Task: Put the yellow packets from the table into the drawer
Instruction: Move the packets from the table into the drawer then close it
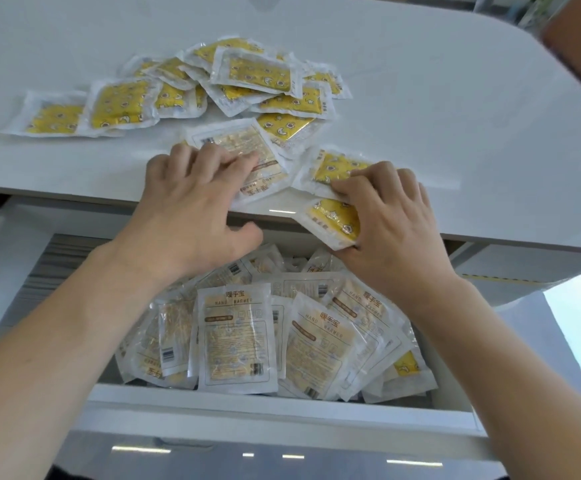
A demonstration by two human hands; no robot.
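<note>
Several yellow packets [251,81] lie in a loose heap on the white table [420,98]. My left hand [192,206] presses flat on a face-down packet [247,150] at the table's front edge, thumb under the edge. My right hand [389,216] pinches a yellow packet [334,220] that hangs over the edge, its fingers also touching another packet [337,168] on the table. Below, the open drawer [282,407] is piled with several packets [237,337], mostly label side up.
The drawer's white front panel [247,452] is nearest me. The table's rounded corner [559,53] is at the upper right. A bright floor patch [580,327] shows to the right of the drawer.
</note>
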